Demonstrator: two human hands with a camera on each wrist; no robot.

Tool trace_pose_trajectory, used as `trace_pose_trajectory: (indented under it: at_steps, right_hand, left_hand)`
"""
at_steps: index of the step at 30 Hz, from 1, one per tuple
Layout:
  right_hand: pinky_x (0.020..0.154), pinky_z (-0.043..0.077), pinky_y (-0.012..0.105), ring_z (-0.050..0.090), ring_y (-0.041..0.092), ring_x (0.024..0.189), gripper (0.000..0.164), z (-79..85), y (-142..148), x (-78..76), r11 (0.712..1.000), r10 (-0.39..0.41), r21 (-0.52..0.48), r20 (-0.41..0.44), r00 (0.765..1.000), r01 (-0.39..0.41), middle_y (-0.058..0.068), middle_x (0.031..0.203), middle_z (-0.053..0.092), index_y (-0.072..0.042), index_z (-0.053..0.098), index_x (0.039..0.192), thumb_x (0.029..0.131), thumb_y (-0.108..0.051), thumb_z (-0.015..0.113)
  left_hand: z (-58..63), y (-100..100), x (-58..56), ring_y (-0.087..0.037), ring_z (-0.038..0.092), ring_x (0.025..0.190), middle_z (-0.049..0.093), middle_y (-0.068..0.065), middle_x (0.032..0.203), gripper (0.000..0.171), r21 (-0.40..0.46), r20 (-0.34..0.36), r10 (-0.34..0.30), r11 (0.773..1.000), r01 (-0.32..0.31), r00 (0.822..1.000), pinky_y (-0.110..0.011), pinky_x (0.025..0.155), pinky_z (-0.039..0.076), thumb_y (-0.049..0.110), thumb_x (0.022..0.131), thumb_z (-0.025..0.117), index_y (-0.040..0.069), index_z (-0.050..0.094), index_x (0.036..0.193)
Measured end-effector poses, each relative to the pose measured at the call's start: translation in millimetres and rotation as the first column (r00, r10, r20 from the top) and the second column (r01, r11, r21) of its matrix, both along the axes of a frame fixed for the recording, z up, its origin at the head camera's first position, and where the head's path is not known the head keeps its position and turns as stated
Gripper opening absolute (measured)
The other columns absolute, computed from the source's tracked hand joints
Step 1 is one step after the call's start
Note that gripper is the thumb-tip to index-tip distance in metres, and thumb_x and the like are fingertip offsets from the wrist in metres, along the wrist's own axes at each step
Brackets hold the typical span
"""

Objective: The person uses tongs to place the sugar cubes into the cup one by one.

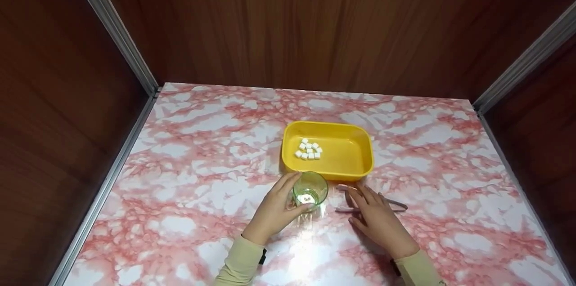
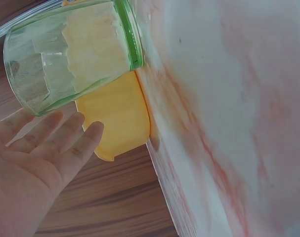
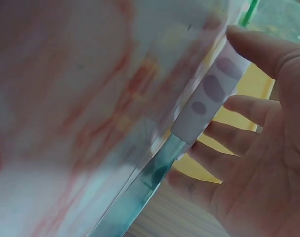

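A green-tinted clear glass [image 1: 312, 183] stands upright on the table just in front of the yellow tub. My left hand [image 1: 276, 207] is at its left side, thumb and forefinger near the rim and the other fingers [image 2: 85, 140] fairly straight, apart from the glass. To the right lie metal tongs [image 1: 398, 205], their two arms spread and meeting at the right. One arm's pale end with mauve spots [image 3: 209, 94] shows in the right wrist view. My right hand [image 1: 375, 214] is over the tongs, fingers extended along that arm, thumb on its other side.
Several small white cubes [image 1: 308, 150] lie at the left in the yellow tub [image 1: 344, 172]. The table [image 1: 202, 164] has a red and white marbled top. Brown wood-look panels [image 1: 288, 25] stand behind it and at both sides, with metal edge strips [image 1: 121, 29].
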State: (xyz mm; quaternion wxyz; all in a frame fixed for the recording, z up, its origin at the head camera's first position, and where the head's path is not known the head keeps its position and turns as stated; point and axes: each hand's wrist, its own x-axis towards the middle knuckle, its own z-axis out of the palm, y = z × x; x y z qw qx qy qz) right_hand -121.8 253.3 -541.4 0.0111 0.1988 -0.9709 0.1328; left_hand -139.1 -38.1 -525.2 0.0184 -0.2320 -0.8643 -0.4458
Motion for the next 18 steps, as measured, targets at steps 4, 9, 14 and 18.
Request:
trace_pose_trajectory:
  at_steps: [4,9,14,18]
  right_hand:
    - [0.102,0.032,0.063,0.038,0.035,0.13,0.073,-2.0,-0.6,-2.4,1.0,0.005,0.01,-0.031,1.0,-0.005,0.02,0.144,0.039,-0.015,0.039,0.147,0.084,-0.023,0.076]
    - [0.099,0.038,0.061,0.043,0.034,0.126,0.073,-3.7,1.7,-6.2,0.999,0.035,0.008,-0.092,0.995,-0.035,0.019,0.138,0.045,-0.016,0.042,0.145,0.082,-0.017,0.078]
    - [0.094,0.043,0.058,0.05,0.035,0.118,0.071,-4.7,2.7,-9.4,0.999,0.048,-0.008,-0.125,0.991,-0.05,0.016,0.133,0.05,-0.019,0.045,0.143,0.08,-0.017,0.079]
    - [0.093,0.044,0.058,0.052,0.038,0.114,0.072,-4.6,2.4,-11.3,0.999,0.046,-0.011,-0.114,0.992,-0.047,0.015,0.134,0.05,-0.021,0.044,0.144,0.081,-0.017,0.078]
  left_hand:
    - [0.7,0.5,0.3,-0.018,0.037,0.132,0.035,0.004,0.147,0.079,0.013,-0.006,-0.009,1.0,0.01,1.0,-0.037,0.105,0.04,0.057,0.086,0.061,0.018,0.034,0.149]
    - [-1.0,1.5,0.3,-0.019,0.037,0.132,0.034,0.004,0.147,0.079,0.011,0.014,-0.007,1.0,0.006,1.0,-0.038,0.104,0.04,0.055,0.086,0.062,0.021,0.031,0.15]
    - [-3.6,2.4,0.0,-0.022,0.036,0.133,0.032,0.002,0.149,0.081,-0.001,0.032,0.004,1.0,-0.004,0.999,-0.039,0.104,0.041,0.056,0.085,0.062,0.023,0.03,0.151]
    - [-3.9,2.9,-0.9,-0.022,0.037,0.133,0.033,0.001,0.149,0.08,0.002,0.013,0.0,1.0,0.0,1.0,-0.038,0.104,0.04,0.055,0.085,0.062,0.019,0.031,0.15]
